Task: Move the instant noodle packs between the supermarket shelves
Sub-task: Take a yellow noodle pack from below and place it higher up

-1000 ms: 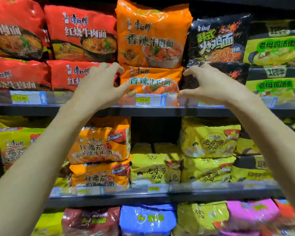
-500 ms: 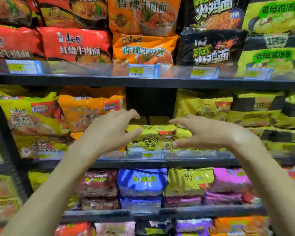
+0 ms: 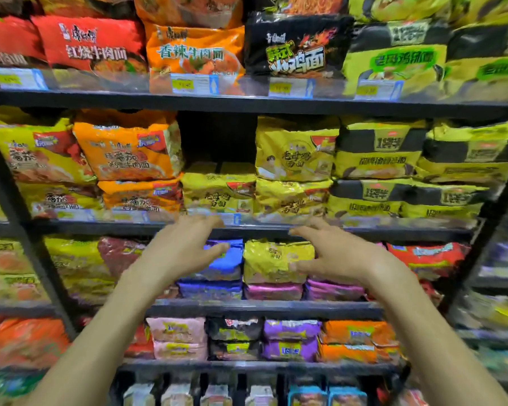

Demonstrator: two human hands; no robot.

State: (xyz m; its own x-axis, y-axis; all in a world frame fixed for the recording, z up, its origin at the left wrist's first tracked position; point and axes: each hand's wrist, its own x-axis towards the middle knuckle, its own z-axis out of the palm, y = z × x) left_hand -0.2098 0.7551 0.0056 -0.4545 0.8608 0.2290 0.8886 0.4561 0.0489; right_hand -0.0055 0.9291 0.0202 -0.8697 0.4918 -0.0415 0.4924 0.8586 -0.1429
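A yellow noodle pack (image 3: 276,260) lay atop a pink pack (image 3: 273,290) on the third visible shelf, just beside a blue pack (image 3: 233,260). The left hand (image 3: 185,250) and right hand (image 3: 338,256) hovered before them, fingers spread and loose, grasping nothing. The left hand partly covered the blue pack. The shelf rail (image 3: 393,234) ran just above the fingertips.

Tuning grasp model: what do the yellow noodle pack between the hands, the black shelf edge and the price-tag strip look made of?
Yellow noodle pack: thin glossy plastic film, likely; it crinkles and shows glare. Black shelf edge: dark matte, probably painted metal; blur leaves it open. Price-tag strip: clear plastic, since packs show through it.
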